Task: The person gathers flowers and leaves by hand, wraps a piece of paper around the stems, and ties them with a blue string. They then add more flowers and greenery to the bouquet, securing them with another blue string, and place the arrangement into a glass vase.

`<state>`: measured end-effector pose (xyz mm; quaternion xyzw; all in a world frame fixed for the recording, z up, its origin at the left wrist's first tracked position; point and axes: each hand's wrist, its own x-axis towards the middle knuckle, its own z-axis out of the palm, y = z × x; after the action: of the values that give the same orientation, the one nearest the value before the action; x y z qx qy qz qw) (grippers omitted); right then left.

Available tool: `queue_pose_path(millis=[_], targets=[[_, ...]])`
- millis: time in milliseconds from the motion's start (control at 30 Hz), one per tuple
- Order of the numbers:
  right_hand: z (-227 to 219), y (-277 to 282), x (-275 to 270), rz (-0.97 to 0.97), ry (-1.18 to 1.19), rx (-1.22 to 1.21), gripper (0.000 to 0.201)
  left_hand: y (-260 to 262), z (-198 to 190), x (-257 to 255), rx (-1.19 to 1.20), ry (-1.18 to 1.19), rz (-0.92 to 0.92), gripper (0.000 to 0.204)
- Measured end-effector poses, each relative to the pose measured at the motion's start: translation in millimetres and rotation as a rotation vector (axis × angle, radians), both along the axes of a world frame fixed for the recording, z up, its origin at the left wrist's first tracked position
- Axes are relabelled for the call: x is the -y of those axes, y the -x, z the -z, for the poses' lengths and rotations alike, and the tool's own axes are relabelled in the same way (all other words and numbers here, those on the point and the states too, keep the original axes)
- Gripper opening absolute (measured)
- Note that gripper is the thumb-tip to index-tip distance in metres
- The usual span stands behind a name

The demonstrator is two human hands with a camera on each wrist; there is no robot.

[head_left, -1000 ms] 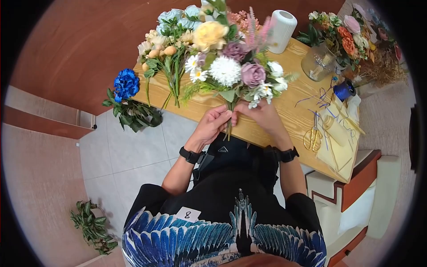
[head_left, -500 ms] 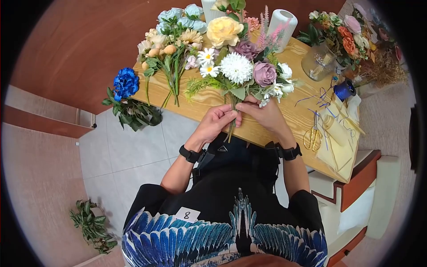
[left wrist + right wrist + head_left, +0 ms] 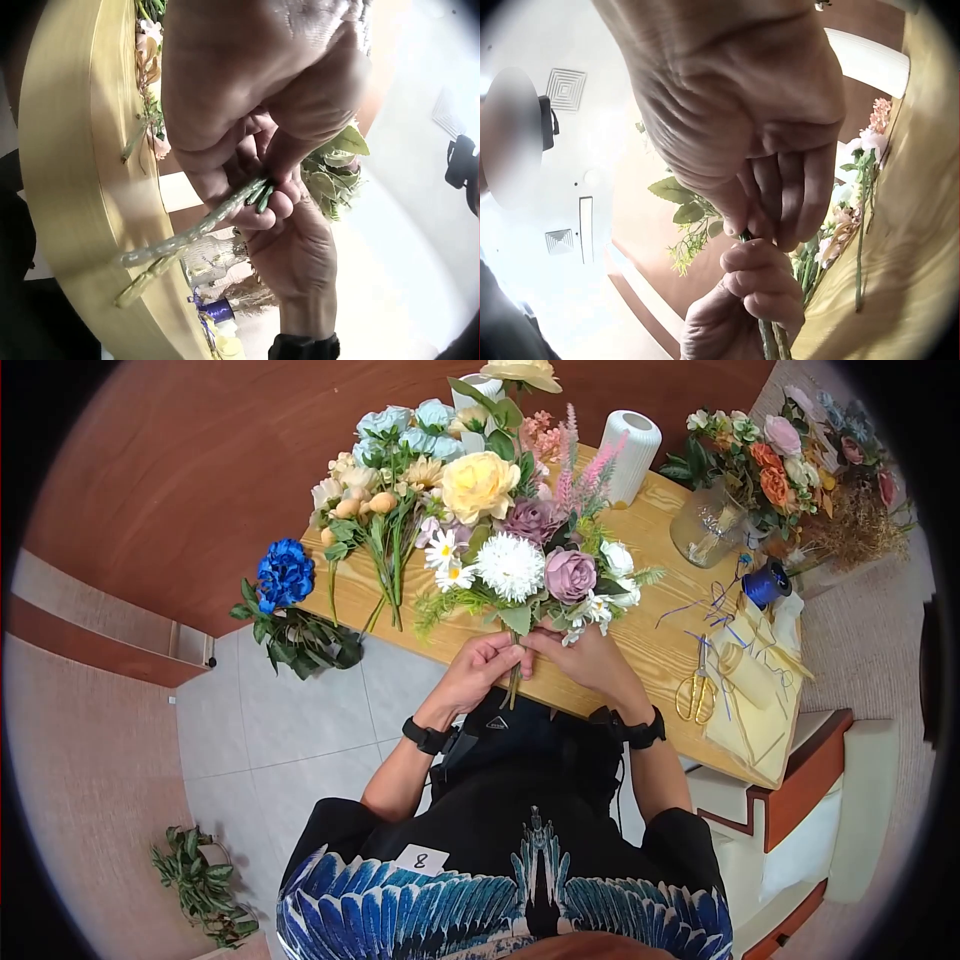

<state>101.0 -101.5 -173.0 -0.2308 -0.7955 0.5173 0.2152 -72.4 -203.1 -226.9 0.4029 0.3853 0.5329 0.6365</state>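
- In the head view we look down on the mixed bouquet (image 3: 535, 520), held up over the near edge of the pale wood-grain surface (image 3: 655, 645); its blooms hide part of the right hand (image 3: 588, 660).
- The right wrist view uncovers that hand: thumb and forefinger pinch the slim green stems (image 3: 767, 339), while the other fingers reach downward, nearly straight.
- The left hand (image 3: 485, 668) grips the same stems lower down, thumb and fingers curled round them, close against the right hand.
- In the left wrist view we make out two long, pale, glossy stem ends (image 3: 201, 226) beside shorter green cut ends, a detail too small from above.
- Only the right wrist view gives us the square white ceiling vents (image 3: 566, 88).
- Near the surface's far right corner stands a clear, textured glass jar (image 3: 690, 525) with thin, pale stems inside; we cannot tell whether the orange flowers (image 3: 775, 485) rise from it or behind it.
- A white ribbed ceramic-looking vase (image 3: 630, 457) stands by the far edge; another one (image 3: 478, 392) is partly hidden behind the blooms.
- The bouquet bears a large yellow rose (image 3: 480, 487), a white pompom bloom (image 3: 510, 568), mauve roses (image 3: 570, 576), daisies (image 3: 441, 550) and pink flower spikes (image 3: 568, 485).
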Motion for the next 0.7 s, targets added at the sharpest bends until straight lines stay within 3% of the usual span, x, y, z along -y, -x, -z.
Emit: queue_pose_path(millis=[133, 400, 500, 567, 700], targets=[[12.2, 5.6, 0.2, 0.018, 0.118, -0.093, 0.013, 1.6, -0.1, 2.0, -0.022, 0.045, -0.044, 0.018], [9.6, 12.1, 4.5, -0.019, 0.179, -0.023, 0.005, 3.5, -0.6, 4.0, 0.032, -0.004, -0.120, 0.016], [16.5, 13.8, 8.0, -0.007, 0.201, 0.005, 0.016, 3.9, 6.3, -1.3, 0.039, -0.057, -0.186, 0.017], [17.6, 19.2, 24.6, 0.221, 0.380, -0.349, 0.021, 4.0, 5.0, -4.8, 0.040, -0.105, -0.234, 0.017], [50.7, 24.9, 40.4, 0.350, 0.454, -0.492, 0.016, -0.8, -3.5, -8.9, 0.100, -0.105, -0.284, 0.025]])
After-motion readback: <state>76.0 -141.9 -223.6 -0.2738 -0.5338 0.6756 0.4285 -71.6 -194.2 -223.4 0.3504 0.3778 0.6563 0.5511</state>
